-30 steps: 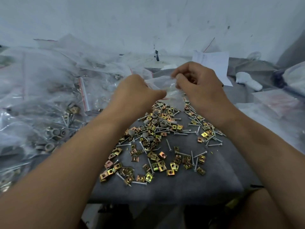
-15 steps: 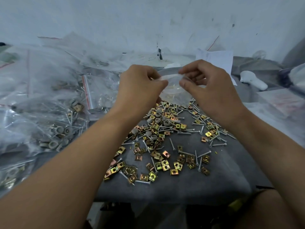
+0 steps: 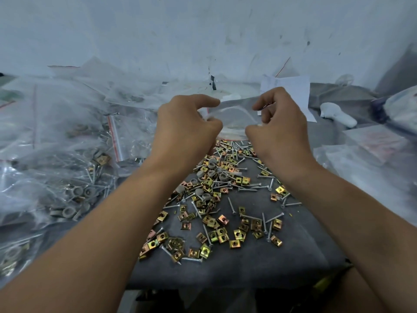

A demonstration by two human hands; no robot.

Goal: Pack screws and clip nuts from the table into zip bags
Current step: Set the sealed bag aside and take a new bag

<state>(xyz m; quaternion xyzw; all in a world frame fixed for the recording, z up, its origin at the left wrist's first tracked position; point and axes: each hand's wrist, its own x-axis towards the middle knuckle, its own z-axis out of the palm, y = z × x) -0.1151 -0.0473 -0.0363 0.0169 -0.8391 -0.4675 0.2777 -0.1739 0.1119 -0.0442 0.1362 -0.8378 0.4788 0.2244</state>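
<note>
A small clear zip bag (image 3: 233,119) hangs in the air between my two hands, its mouth pulled apart. My left hand (image 3: 187,127) pinches the bag's left edge and my right hand (image 3: 278,125) pinches its right edge. Below them, on the dark grey cloth (image 3: 248,265), lies a spread of gold clip nuts (image 3: 216,231), silver screws (image 3: 248,188) and several grey round caps (image 3: 211,171). Whether anything lies inside the held bag, I cannot tell.
A heap of filled clear zip bags (image 3: 63,177) with screws, nuts and caps covers the left side. More plastic bags (image 3: 372,159) lie at the right. A white paper sheet (image 3: 291,86) and a white object (image 3: 336,114) sit behind, by the wall.
Both hands have moved apart and the bag's mouth has widened between them. The view has shifted slightly.
</note>
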